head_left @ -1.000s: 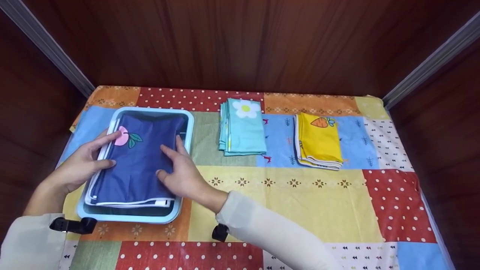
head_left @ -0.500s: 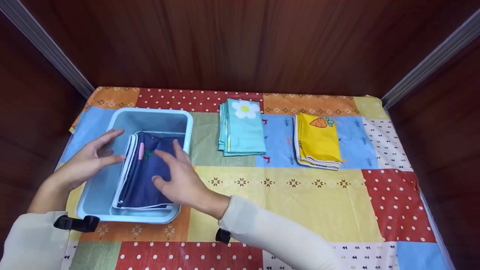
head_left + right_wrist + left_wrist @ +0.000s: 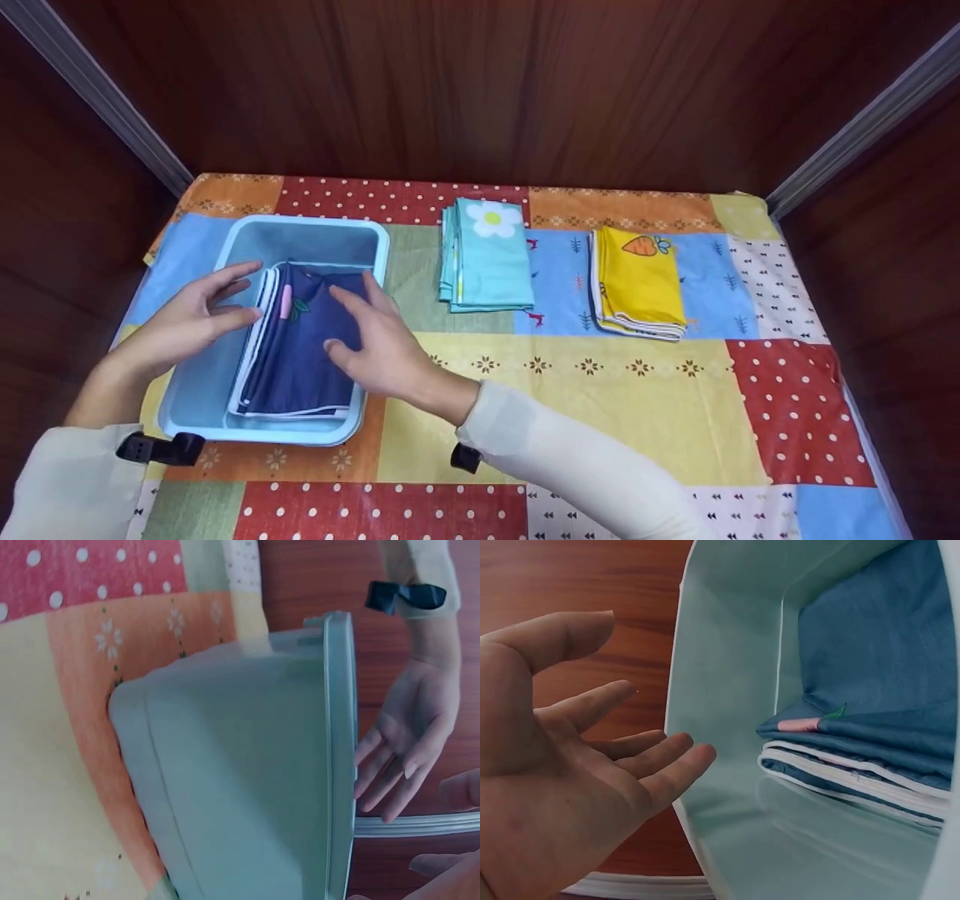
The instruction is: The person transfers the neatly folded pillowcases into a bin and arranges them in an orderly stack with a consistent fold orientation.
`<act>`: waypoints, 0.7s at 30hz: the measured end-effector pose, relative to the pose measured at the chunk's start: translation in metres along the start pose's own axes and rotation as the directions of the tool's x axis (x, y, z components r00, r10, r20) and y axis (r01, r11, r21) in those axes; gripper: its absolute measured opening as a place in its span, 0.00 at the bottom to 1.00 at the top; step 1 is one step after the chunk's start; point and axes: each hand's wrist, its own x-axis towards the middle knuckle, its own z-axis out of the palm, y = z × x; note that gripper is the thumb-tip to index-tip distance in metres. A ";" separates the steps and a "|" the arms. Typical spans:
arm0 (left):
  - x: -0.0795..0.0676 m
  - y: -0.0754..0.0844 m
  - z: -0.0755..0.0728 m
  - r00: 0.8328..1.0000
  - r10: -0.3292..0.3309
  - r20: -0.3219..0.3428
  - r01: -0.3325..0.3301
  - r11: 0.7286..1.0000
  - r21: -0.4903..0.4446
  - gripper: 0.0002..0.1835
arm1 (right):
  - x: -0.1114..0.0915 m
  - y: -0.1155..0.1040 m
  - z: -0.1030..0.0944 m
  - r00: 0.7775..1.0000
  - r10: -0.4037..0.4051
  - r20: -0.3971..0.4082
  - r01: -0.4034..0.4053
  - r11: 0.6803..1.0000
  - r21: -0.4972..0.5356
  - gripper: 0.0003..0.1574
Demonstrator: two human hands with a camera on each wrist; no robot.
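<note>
Cream sleeves (image 3: 577, 454) come in over the near edge of the worktop (image 3: 652, 412), and from my end I see both hands with fingers spread. The left hand (image 3: 187, 322) is loose and wide over the left rim of the blue basin (image 3: 262, 435), holding nothing; the right hand (image 3: 386, 341) is wide too, above the folded navy cloth (image 3: 315, 367). I can't tell whether its fingertips touch the fabric.

The basin stands by the worktop's left edge, and the cloth lies inside it against the right wall, white-trimmed folds toward the basin's middle. I judge the step in hand to be letting go after setting it down; the next move calls for lifting both hands over the rim without dragging a fold. Beyond, near the middle of the far edge, the turquoise cloth (image 3: 495, 262) would then be the closer reach, with the yellow cloth (image 3: 641, 281) toward the far right corner.

My right hand hides part of the navy cloth. The right wrist view gives me mostly outer basin wall, that hand cut to fingertips. I can't count the layers.
</note>
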 end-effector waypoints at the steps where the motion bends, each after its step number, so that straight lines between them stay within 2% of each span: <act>1: 0.000 0.002 0.002 1.000 0.014 -0.010 -0.013 1.000 0.014 0.40 | 0.000 0.001 -0.002 1.000 -0.007 0.000 0.007 1.000 -0.013 0.40; 6: 0.002 0.015 0.014 0.996 0.072 -0.050 -0.066 0.991 0.112 0.37 | -0.002 0.009 -0.012 0.999 -0.040 0.009 0.041 0.994 -0.101 0.42; 12: 0.007 0.031 0.027 0.993 0.092 -0.075 -0.077 0.979 0.187 0.37 | -0.004 0.022 -0.026 0.996 -0.082 0.029 0.087 0.970 -0.226 0.45; 17: 0.011 0.041 0.039 0.989 0.113 -0.093 -0.089 0.968 0.236 0.38 | -0.003 0.031 -0.038 0.998 -0.061 0.019 0.064 0.947 -0.315 0.47; 21: 0.015 0.047 0.046 0.989 0.121 -0.090 -0.094 0.961 0.259 0.40 | -0.003 0.038 -0.047 0.999 -0.031 0.003 0.031 0.943 -0.333 0.48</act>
